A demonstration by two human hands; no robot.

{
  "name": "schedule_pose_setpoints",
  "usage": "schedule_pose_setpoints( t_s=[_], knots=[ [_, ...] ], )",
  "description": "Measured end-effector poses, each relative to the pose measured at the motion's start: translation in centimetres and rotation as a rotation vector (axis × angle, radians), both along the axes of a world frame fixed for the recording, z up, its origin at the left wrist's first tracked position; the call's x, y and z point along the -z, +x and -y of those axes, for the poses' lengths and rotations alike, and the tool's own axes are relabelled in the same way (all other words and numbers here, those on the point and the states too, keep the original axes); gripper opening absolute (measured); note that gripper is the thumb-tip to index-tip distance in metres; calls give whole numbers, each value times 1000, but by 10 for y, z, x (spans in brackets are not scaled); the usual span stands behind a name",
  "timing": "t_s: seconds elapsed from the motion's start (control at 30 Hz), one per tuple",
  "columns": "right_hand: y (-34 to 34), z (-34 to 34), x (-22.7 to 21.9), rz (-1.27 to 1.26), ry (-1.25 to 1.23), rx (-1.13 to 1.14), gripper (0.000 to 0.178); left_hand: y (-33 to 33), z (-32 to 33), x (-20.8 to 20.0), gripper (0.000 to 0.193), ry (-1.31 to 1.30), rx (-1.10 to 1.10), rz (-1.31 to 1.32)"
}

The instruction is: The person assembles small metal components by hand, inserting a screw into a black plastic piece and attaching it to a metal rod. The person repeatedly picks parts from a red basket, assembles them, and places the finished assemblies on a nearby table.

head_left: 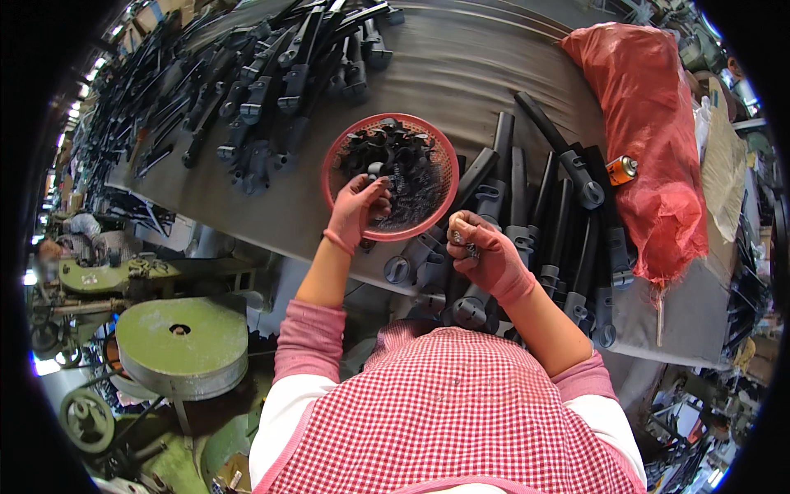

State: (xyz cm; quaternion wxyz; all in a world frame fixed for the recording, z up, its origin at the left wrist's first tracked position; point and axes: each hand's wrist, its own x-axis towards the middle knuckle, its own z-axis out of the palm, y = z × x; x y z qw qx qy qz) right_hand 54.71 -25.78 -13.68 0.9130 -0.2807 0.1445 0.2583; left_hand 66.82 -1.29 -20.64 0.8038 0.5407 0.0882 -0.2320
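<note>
My left hand (355, 210), in a pink fingerless glove, is over a red plastic basket (451, 156) on the table. Its thumb and fingers pinch a small dark curved clip (376, 170). Black plastic pieces (403, 138) fill the far side of the basket, and a heap of small grey metal parts (414, 198) lies nearer to me. Just right of the basket, my right hand (496, 262), gloved alike, is closed around several small shiny metal pieces (459, 237); their exact kind is too small to make out. Below and beside it lie black tubes with plastic joints (518, 235).
Many more black tubes with joints (255, 99) are piled at the far left of the covered table (469, 62). A long red sack (638, 107) lies on the right, with an orange can (621, 170) against it. A green machine (181, 337) stands at my left.
</note>
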Motion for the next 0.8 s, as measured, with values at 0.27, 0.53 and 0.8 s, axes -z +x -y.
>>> schedule_pose_setpoints(
  t_s=[0.27,0.53,0.8],
  knots=[
    [-7,-30,-27,329,-404,48,14,-130,26,-98,25,-157,-50,208],
    [-34,-39,-42,472,-529,-106,13,-179,30,-101,18,-86,-92,251],
    [-59,-55,-14,846,-986,-331,22,-222,19,-62,17,-67,-198,134]
  ],
)
